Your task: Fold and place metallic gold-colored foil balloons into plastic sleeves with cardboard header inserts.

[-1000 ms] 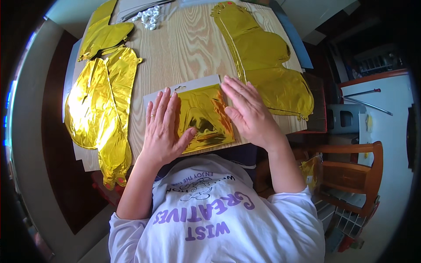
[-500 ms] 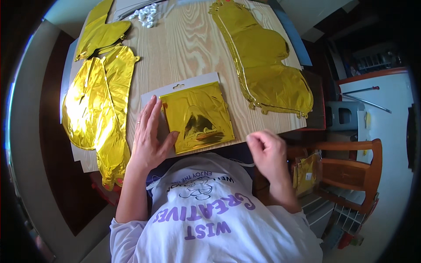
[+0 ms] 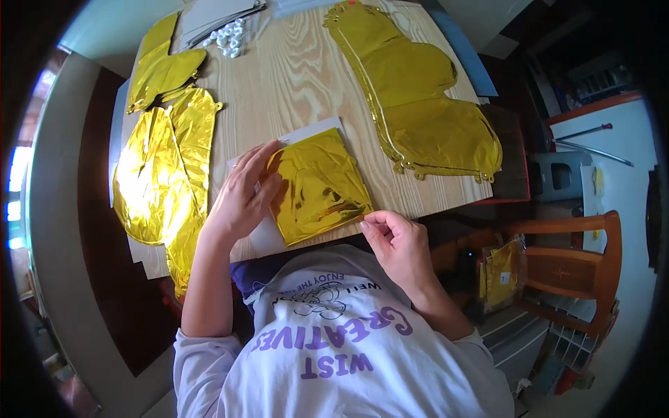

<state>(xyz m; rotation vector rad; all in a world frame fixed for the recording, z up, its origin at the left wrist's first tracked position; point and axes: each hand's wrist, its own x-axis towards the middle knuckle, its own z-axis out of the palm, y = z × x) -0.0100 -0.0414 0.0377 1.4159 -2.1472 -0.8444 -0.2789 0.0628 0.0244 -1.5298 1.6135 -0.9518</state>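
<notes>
The wood-grained counter point(image 3: 286, 83) carries a large gold foil shape point(image 3: 425, 111) at the right and more gold foil shapes point(image 3: 164, 160) at the left, all lying unfolded. Near its front edge, the folded gold foil point(image 3: 320, 184) rests on a white card point(image 3: 327, 127); its squared outline suggests folding is nearly done. The left hand's point(image 3: 245, 198) grip is open along its left side; the right hand's point(image 3: 398, 247) seems pinched on the near right corner. Purple lettering point(image 3: 337, 367) crosses the chest; a small white label point(image 3: 504, 278) is illegible.
</notes>
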